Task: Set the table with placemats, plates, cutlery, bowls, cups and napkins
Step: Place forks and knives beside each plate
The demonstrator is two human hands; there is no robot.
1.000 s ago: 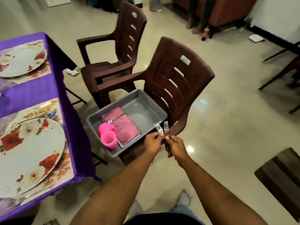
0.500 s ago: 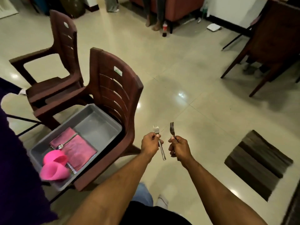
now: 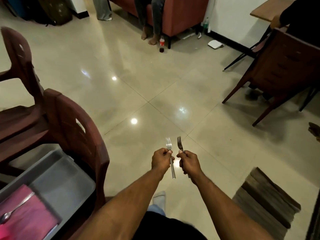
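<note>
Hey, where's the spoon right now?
In the head view, the spoon lies at the bottom left on the pink napkins inside the grey tub on the brown chair.

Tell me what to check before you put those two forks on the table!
1. Left hand has a grip on its fork: ok.
2. Right hand has a grip on its fork: ok.
3. Forks apart, not tangled: ok.
4. Tines point away from the body: ok.
5. Table in view to aim for: not ok.
6. Floor ahead free to walk: ok.
</note>
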